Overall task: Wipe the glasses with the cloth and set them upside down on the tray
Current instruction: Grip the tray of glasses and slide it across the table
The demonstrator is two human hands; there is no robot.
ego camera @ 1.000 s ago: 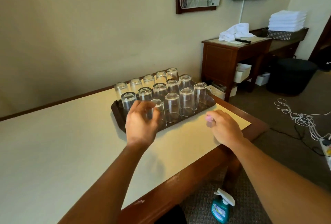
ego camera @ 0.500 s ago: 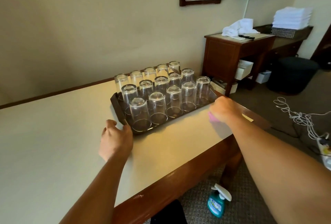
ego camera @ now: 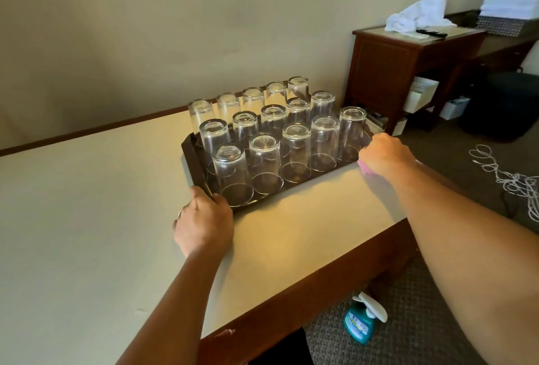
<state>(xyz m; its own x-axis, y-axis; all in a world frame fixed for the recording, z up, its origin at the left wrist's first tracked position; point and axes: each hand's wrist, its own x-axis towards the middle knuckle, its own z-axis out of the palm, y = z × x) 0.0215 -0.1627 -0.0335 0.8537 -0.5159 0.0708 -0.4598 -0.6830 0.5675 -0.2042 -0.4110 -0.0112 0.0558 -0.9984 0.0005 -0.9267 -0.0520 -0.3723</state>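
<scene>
- The glasses [ego camera: 264,160] all stand upside down, packed in rows on the dark tray [ego camera: 191,157], which sits on the counter [ego camera: 87,218] near its right end, close to the wall
- Left hand [ego camera: 204,223] is at the tray's near left corner, its grip curled onto the rim there, thumb side against the edge beside the nearest glass
- Right hand [ego camera: 385,157] is at the tray's right end, fingers curled over that edge; a bit of pink cloth [ego camera: 364,167] pokes out under the palm, so its grip seems to take in the cloth as well as the rim
- To my eye no glass is left to wipe; the step in hand looks like shifting or lifting the full tray
- Done well, that means both hands rising together and level, since the tumblers stand close enough to knock each other if one end tips
- A slow, even pull would suit; the bunched cloth could make the right-hand hold slippery, so I'd want the fingers properly under the rim first
- Further out: a spray bottle [ego camera: 361,324] on the carpet by the counter's corner, a wooden side table [ego camera: 408,73] with a white towel [ego camera: 414,16] on top, and a tangle of white cable [ego camera: 507,178] on the floor
</scene>
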